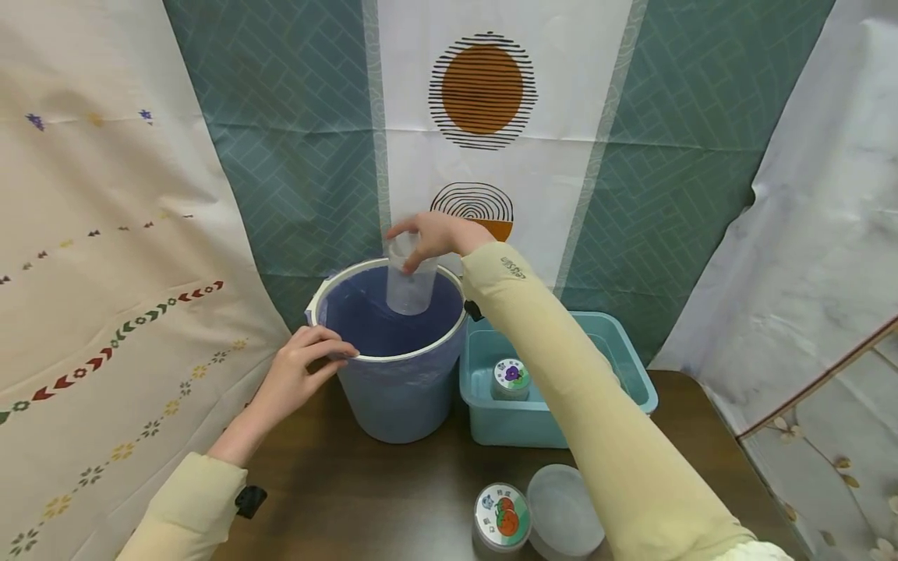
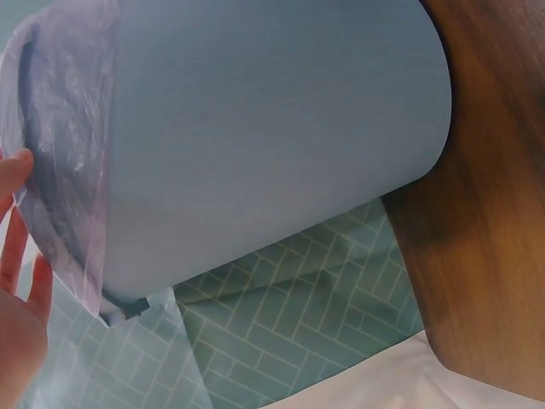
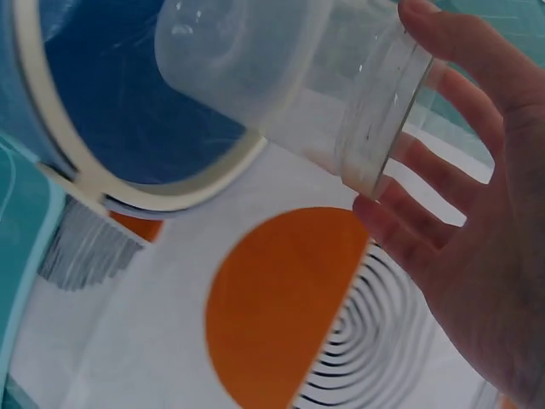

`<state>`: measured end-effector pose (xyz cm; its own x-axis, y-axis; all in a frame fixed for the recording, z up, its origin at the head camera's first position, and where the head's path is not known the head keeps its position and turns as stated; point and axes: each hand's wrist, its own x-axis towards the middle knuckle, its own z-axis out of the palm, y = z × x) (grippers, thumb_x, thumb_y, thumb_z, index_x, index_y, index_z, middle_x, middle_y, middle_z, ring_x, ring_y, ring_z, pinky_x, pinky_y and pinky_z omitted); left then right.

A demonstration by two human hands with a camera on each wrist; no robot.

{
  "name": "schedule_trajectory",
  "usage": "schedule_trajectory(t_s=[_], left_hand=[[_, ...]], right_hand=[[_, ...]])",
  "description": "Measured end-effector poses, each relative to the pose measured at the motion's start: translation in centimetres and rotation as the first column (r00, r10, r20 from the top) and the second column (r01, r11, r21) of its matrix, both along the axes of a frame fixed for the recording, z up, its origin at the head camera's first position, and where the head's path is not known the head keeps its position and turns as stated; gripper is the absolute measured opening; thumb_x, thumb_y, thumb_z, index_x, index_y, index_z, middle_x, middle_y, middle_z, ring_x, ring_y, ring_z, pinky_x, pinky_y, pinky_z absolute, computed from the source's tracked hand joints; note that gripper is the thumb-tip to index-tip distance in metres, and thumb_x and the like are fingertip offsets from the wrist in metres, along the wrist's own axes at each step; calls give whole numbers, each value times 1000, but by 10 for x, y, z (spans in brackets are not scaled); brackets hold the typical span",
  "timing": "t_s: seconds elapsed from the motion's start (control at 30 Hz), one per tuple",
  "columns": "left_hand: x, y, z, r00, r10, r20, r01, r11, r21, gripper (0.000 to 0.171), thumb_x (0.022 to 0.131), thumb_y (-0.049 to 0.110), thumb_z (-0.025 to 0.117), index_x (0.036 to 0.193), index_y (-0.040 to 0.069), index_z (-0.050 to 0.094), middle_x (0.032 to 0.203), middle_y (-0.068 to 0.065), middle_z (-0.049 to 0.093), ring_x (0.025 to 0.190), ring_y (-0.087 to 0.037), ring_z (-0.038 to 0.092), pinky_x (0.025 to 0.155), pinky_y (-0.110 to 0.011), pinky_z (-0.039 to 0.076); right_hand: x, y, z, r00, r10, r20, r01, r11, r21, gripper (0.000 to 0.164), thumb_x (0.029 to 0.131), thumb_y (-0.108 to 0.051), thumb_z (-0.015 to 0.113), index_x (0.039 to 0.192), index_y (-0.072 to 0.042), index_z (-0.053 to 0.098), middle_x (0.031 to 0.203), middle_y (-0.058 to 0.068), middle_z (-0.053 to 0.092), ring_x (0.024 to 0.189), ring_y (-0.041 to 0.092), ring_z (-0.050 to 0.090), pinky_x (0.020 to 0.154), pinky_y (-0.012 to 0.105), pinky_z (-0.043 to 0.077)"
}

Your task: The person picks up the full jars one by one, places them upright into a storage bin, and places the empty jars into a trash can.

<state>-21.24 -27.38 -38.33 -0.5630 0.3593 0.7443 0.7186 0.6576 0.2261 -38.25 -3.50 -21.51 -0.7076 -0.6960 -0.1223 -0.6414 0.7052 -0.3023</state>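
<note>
My right hand (image 1: 436,238) holds a clear plastic jar (image 1: 409,288) by its neck, above the mouth of a blue trash can (image 1: 400,405). Thumb and fingers curl round the threaded rim in the right wrist view, and the jar's base (image 3: 192,51) points down towards the can. A thin clear bag (image 2: 64,145) lines the can, folded over its white rim (image 1: 414,354). My left hand (image 1: 302,366) pinches the near left part of that rim, thumb and fingertips on the bag-covered edge.
Right of the can stands a light blue basin (image 1: 519,425) with a lidded jar (image 1: 510,379) inside, partly behind my right sleeve. Nearer on the brown table (image 1: 351,499) are a tomato-labelled jar (image 1: 501,516) and a translucent round container (image 1: 564,510). Patterned cloth (image 1: 309,140) hangs behind.
</note>
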Motion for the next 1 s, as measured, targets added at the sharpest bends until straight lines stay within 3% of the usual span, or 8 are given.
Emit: schedule_trajectory(t_s=[0.3,0.77,0.87,1.0], left_hand=[[0,2,0,1000,18,17,-18,1000,-1,34,74,-7,80,96,18,77,94,3,66,92,-11,51,79,-22,39],[0,2,-1,1000,6,7,-6,1000,5,36,73,-9,80,97,18,77,94,3,66,91,-11,51,79,-22,39],[-1,2,-1,1000,9,7,-10,1000,5,36,73,-8,80,97,18,77,94,3,66,91,-11,51,79,-22,39],[0,1,-1,1000,16,18,-16,1000,5,35,73,-8,80,97,19,77,95,3,66,92,-11,51,80,-23,39]], right_hand=[[-10,4,-26,999,-18,28,18,1000,-11,66,84,-33,77,145,-32,51,151,4,48,136,26,45,111,46,42],[-8,5,-38,999,-5,53,6,1000,-8,67,85,-28,78,146,-28,50,152,4,47,134,25,46,111,46,43],[-7,5,-37,999,3,48,-4,1000,27,74,84,-34,78,149,-30,44,156,5,41,140,28,38,115,50,37],[-4,5,-35,1000,5,26,-7,997,79,86,82,-44,78,154,-34,33,163,5,26,151,34,16,119,58,25]])
